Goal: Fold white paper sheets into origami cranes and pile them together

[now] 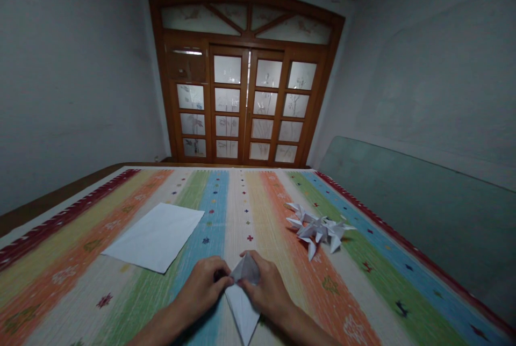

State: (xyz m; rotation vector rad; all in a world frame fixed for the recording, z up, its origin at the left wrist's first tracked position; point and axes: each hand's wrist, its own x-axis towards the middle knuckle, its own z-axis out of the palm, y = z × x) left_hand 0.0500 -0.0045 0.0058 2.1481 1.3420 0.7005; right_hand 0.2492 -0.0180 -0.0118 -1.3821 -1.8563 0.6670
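Close to me at the table's near side is a partly folded piece of white paper (pixel 244 308), its long narrow point aimed at me and a raised flap at its far end. My left hand (pixel 207 281) pinches the paper's left edge between thumb and fingers. On the other side, my right hand (pixel 264 284) grips it, thumb pressed on the front and fingers behind the flap. The fingertips behind the paper are partly hidden. To the left lies a flat white sheet of paper (pixel 157 236). Several folded white paper cranes (pixel 320 230) sit in a cluster to the right.
A striped, multicoloured tablecloth (pixel 133 292) covers the table. Along the right side stands a pale green panel (pixel 411 195) against the wall. Beyond the far table edge is a wooden door (pixel 246 104) with glass panes.
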